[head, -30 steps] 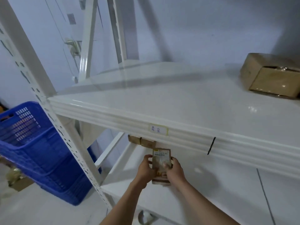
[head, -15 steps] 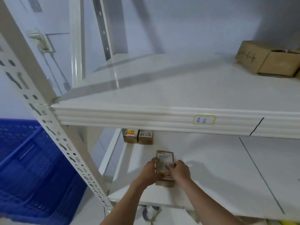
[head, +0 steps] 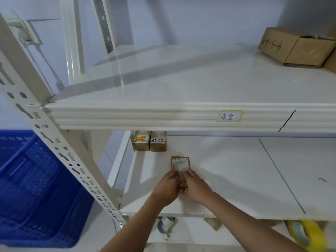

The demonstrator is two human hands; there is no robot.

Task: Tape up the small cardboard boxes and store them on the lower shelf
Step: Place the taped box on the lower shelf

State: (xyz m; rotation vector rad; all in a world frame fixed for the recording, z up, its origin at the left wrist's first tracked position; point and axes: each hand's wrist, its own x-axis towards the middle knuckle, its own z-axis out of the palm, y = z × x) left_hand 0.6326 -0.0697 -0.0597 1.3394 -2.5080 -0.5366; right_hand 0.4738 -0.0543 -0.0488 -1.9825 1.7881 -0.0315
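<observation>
The light was even, cool and fairly bright, falling from above. The upper shelf took a soft sheen and mirrored the uprights in pale streaks, while it cast a grey shadow over the back of the lower shelf. Wide-angle distortion bent the slotted post at the left edge. The yellow tape roll at the lower right was smeared with blur, and the blue crate looked soft.
</observation>
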